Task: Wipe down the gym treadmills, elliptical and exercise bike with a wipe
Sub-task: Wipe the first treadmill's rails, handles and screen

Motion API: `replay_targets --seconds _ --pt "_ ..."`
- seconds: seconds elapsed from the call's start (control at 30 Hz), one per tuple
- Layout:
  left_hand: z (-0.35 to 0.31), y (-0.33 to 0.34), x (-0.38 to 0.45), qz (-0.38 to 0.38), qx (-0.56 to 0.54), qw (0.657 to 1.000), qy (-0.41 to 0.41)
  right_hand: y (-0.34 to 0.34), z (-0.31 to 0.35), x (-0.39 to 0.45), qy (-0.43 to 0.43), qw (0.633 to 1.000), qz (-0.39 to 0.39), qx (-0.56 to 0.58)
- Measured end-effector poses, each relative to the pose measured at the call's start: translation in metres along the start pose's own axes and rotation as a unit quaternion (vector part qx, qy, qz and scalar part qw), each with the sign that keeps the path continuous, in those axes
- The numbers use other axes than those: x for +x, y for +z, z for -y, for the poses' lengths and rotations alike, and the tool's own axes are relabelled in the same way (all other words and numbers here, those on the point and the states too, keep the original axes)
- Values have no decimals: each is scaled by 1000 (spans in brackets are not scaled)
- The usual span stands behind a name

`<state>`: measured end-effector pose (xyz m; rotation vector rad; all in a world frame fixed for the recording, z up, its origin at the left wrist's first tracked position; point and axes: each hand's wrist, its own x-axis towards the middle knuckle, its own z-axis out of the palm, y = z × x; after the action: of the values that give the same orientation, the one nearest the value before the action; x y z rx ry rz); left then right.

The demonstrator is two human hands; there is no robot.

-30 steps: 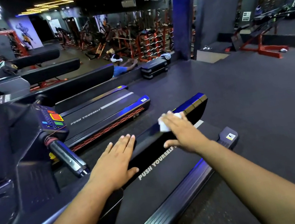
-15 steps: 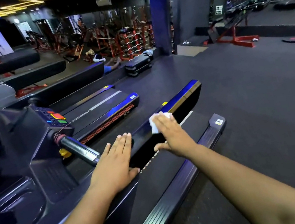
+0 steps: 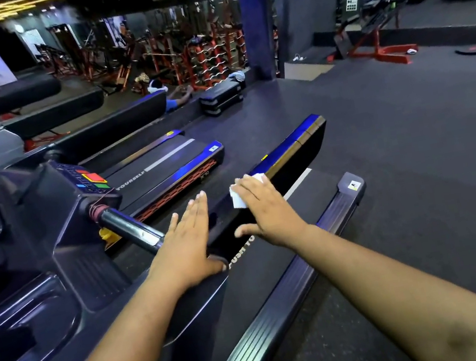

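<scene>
Wipe (image 3: 237,200) under R hand (image 3: 262,208), flat on treadmill rail (image 3: 289,152).

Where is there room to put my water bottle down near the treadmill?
The bare dark floor right of the treadmill's right side rail is free. The belt between that rail and the left rail is also bare. The left rail is crowded: the left hand rests flat, the right hand presses the wipe.

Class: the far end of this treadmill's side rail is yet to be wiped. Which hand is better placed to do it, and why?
The right hand: it presses the wipe flat on the side rail, nearer the far end. The left hand rests bare, farther back.
</scene>
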<state>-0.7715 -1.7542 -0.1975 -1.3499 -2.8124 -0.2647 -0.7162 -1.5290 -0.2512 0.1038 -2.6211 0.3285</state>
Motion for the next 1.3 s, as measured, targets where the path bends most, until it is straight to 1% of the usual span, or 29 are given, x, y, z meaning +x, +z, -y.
replay_targets --seconds 0.03,0.07,0.1,0.2,0.27,0.33,0.37,0.43,0.5,0.53,0.57,0.63,0.7,0.73,0.77,0.8,0.83,0.87,0.9,0.93,0.97,1.03,1.07,1.17,1.23,1.3 --pt "1 -1 0 -4 -10 1000 -6 0 7 6 18 1000 10 -5" --pt "1 -1 0 -9 -15 1000 -14 3 17 9 13 1000 17 -6" --pt "1 0 0 -16 -16 1000 -22 9 31 9 -11 1000 15 -4" --pt "2 3 -4 -40 -21 997 -55 28 66 -13 -117 993 -10 18" --pt "4 5 -6 -51 -21 997 -63 42 67 -33 -153 987 -32 21" --pt "7 6 -8 -48 -8 997 -54 55 46 -44 -166 984 -60 -5" --pt "7 5 -9 -41 -1 998 -49 61 31 -44 -147 986 -73 -16" --pt "6 5 -9 -27 20 999 -36 65 10 -39 -45 995 -93 11" --pt "4 6 -9 -25 47 998 -28 66 12 -30 61 990 -105 66" --pt "3 6 -9 -26 60 998 -25 67 22 -28 81 986 -110 94" --pt "2 7 -8 -25 72 997 -23 70 35 -29 75 984 -114 117" --pt "2 7 -8 -21 88 996 -23 82 60 -40 4 986 -105 130" --pt "2 6 -9 -16 88 996 -24 100 70 -59 -63 991 -74 93" --pt "2 6 -9 -17 93 995 -24 108 65 -67 -71 993 -67 62" --pt "1 5 -10 -17 100 995 -24 113 55 -70 -62 995 -66 36" --pt "-1 5 -10 -16 104 994 -24 114 44 -71 -39 996 -72 27" --pt "-2 4 -10 -17 104 994 -24 112 34 -69 1 996 -82 45" --pt "-3 4 -10 -19 104 994 -25 107 25 -64 57 990 -95 91" --pt "-4 4 -10 -20 106 994 -28 102 20 -58 119 975 -109 151" --pt "-5 3 -10 -20 108 993 -30 96 18 -50 174 954 -128 209" --pt "-6 4 -10 -22 110 993 -33 93 19 -42 209 931 -149 259" --pt "-6 5 -10 -25 114 993 -35 88 40 -33 231 904 -170 318" --pt "-6 5 -10 -26 115 992 -36 85 58 -33 223 902 -167 328" --pt "-7 2 -10 -10 125 991 -40 89 100 -45 174 917 -158 323" --pt "-8 3 -10 -6 130 991 -44 91 96 -45 196 906 -162 337" --pt "-9 2 -11 -4 127 991 -48 89 67 -30 262 869 -191 373"
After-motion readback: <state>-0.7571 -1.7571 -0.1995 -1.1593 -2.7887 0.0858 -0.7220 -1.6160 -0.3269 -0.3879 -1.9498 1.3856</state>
